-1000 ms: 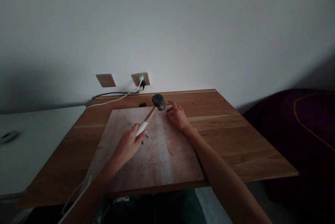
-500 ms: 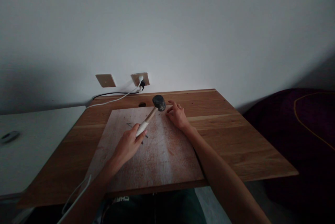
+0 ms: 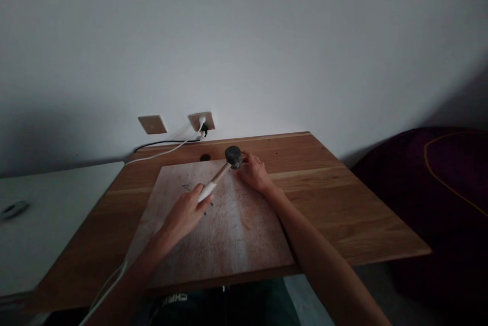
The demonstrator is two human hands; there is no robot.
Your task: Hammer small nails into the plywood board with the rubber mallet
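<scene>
My left hand [image 3: 189, 209] is wrapped around the pale grip of a mallet [image 3: 233, 156] with a dark head and a wooden handle. The mallet points away from me, its head over the far right part of a worn, light-coloured board [image 3: 224, 244]. Close beside the head, my right hand [image 3: 254, 172] rests at the board's far right corner with its fingers curled in. What those fingers pinch, if anything, is hidden behind the mallet head. A few small, thin, dark metal pieces, perhaps nails [image 3: 185, 186], lie on the board around my left hand.
The board lies on a wooden table [image 3: 343, 214] against a white wall. A socket [image 3: 202, 121] with plugs and cables is behind it. To the left stands a white surface with a dark object [image 3: 15, 209]; at right sits a dark purple rounded piece [image 3: 438, 183].
The mallet head has come slightly down and right, nearer my right hand. My right fingers, more spread before, have drawn in behind it. The whole view has shifted slightly.
</scene>
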